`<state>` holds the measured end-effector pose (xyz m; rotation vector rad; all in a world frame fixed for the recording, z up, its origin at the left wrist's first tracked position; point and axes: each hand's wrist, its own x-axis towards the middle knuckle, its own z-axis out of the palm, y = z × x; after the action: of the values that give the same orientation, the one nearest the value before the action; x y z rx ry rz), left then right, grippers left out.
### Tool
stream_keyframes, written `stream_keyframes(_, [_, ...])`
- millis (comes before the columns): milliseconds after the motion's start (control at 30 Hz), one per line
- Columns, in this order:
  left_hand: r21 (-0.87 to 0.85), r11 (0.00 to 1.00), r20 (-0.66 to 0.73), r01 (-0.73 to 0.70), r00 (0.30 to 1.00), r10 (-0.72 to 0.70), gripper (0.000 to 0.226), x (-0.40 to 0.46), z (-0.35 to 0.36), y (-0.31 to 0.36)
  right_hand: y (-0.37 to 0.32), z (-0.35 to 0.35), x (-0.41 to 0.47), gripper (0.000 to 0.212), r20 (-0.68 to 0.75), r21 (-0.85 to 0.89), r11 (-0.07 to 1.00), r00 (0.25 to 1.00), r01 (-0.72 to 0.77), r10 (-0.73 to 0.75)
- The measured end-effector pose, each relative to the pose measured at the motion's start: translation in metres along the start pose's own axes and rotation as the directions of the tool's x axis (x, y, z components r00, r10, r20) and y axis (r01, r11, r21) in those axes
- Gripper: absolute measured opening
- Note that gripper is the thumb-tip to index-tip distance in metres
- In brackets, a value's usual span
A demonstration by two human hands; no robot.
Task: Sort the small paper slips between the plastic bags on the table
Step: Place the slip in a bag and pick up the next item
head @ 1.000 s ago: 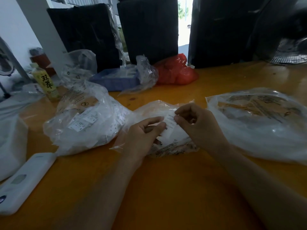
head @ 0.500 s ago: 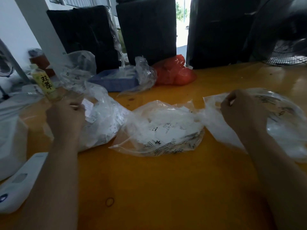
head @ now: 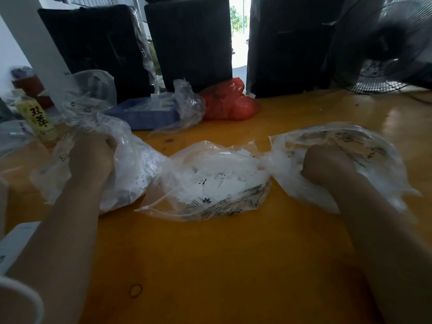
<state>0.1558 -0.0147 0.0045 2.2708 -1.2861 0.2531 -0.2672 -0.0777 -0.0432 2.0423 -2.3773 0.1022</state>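
Three clear plastic bags lie in a row on the orange table (head: pixel 222 265). The middle bag (head: pixel 210 183) holds several white printed paper slips (head: pixel 224 185) and neither hand touches it. My left hand (head: pixel 91 157) reaches into the crumpled left bag (head: pixel 133 169), with its fingers curled down out of sight. My right hand (head: pixel 327 167) is bunched like a fist at the mouth of the right bag (head: pixel 350 141), its fingertips hidden in the plastic. I cannot see a slip in either hand.
A yellow drink bottle (head: pixel 39 118) stands at far left. A blue tray (head: pixel 149 113), loose clear bags and a red bag (head: pixel 229 101) sit at the back before dark chair backs. A fan (head: pixel 385 50) is back right, a white device (head: pixel 16 244) at the front left edge.
A second ago both hands held one slip over the middle bag. They then parted, left to the left bag and right to the right bag, and have now sunk lower into them.
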Motion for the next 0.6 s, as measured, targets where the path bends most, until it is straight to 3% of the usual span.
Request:
stream_keyframes(133, [-0.038, 0.999, -0.274, -0.024, 0.962, 0.013, 0.031, -0.015, -0.006, 0.013, -0.002, -0.013, 0.015, 0.023, 0.066, -0.055, 0.998, 0.998, 0.025, -0.021])
stream_keyframes(200, [-0.141, 0.990, -0.399, -0.027, 0.916, -0.032, 0.033, -0.028, -0.009, 0.029, 0.000, -0.022, 0.020, 0.021, 0.090, -0.083, 0.996, 0.995, 0.041, -0.033])
stream_keyframes(267, [-0.239, 0.958, -0.531, -0.156, 0.847, 0.005, 0.033, -0.047, -0.009, 0.049, 0.004, -0.024, 0.025, 0.022, 0.037, -0.091, 0.995, 0.999, 0.033, -0.030])
stream_keyframes(333, [-0.307, 0.865, -0.590, -0.396, 0.792, 0.154, 0.028, -0.069, -0.004, 0.069, 0.009, -0.025, 0.028, 0.029, -0.017, -0.059, 0.998, 1.000, 0.009, -0.010])
stream_keyframes(400, [-0.422, 0.723, -0.482, -0.547, 0.811, 0.333, 0.024, -0.089, 0.008, 0.086, 0.016, -0.028, 0.027, 0.033, -0.083, -0.027, 1.000, 0.997, 0.005, -0.007])
stream_keyframes(433, [-0.495, 0.679, -0.376, -0.542, 0.838, 0.395, 0.024, -0.098, 0.015, 0.092, 0.017, -0.031, 0.025, 0.033, -0.134, 0.008, 1.000, 0.991, 0.013, -0.012])
stream_keyframes(533, [-0.710, 0.632, -0.018, -0.311, 0.905, 0.425, 0.033, -0.119, 0.039, 0.097, 0.005, -0.036, 0.008, 0.032, -0.276, 0.123, 0.979, 0.954, 0.160, -0.122])
stream_keyframes(600, [-0.793, 0.598, 0.185, -0.117, 0.888, 0.420, 0.041, -0.124, 0.052, 0.095, -0.018, -0.034, -0.012, 0.024, -0.371, 0.215, 0.915, 0.896, 0.340, -0.246])
